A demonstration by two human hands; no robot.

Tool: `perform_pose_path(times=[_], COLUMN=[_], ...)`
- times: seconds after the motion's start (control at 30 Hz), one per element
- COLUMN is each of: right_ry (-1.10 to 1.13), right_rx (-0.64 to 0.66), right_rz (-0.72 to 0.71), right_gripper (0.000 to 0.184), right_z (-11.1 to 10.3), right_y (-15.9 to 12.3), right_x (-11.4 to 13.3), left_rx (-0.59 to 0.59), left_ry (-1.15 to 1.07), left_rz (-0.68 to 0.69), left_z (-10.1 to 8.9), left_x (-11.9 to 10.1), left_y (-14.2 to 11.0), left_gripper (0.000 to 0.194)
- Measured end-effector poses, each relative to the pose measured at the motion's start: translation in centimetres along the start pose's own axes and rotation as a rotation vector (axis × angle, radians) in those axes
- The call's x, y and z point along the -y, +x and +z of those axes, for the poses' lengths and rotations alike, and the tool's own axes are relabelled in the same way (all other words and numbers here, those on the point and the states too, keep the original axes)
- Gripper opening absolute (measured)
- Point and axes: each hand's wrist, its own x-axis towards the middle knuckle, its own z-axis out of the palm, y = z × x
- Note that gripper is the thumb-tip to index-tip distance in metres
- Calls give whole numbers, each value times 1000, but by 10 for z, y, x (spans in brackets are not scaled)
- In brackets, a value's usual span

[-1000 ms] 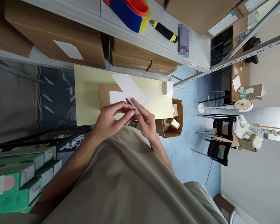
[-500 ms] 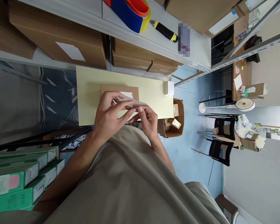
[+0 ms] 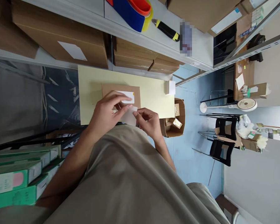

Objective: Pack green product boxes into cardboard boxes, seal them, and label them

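Observation:
A small pale, slightly see-through sheet of paper (image 3: 129, 118) hangs between my hands, just in front of my shirt. My left hand (image 3: 108, 110) pinches its upper edge between thumb and fingers. On the sheet's right side, the thumb and curled fingers of my right hand (image 3: 148, 122) grip the edge near the top corner. Behind the hands, a flat cardboard box (image 3: 136, 90) lies on a pale yellow tabletop (image 3: 156, 102). The box bears a white label (image 3: 128, 99) with a small yellow mark, partly covered by my left fingers.
A small white box (image 3: 170, 87) stands at the table's right end. An open carton (image 3: 182, 119) with small packages is beside it. Above the table, a shelf (image 3: 202, 53) holds a tape roll (image 3: 136, 15) and a black-yellow cutter (image 3: 166, 30). Green boxes (image 3: 14, 183) are stacked at lower left.
The sheet has turned from nearly edge-on to hanging face-on, lower between my hands. My left fingers have drawn together on it, and more of the box's label shows.

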Motion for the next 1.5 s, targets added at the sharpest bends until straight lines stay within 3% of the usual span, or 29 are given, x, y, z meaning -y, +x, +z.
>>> perform_pose_path(times=[0.17, 0.4, 0.63, 0.93, 1.17, 1.5], right_ry=[66, 244, 198, 111, -7, -96], right_rx=[-95, -49, -32, -49, -16, 12], right_rz=[-63, -55, -49, -158, -228, -242], right_gripper=[48, 53, 53, 44, 36, 27], right_z=[9, 11, 10, 10, 6, 10], right_y=[6, 8, 8, 9, 9, 13], right_x=[-5, -5, -3, -3, 4, 3], left_rx=[-11, -28, -27, 15, 142, 133], left_ry=[-73, -1, 11, 138, 52, -85], left_rz=[-4, 6, 70, 218, 126, -72], left_z=[7, 8, -1, -5, -8, -9], left_x=[-7, -11, -13, -4, -10, -3], left_y=[-6, -18, -16, -13, -10, -11], left_gripper=[34, 33, 28, 28, 37, 48])
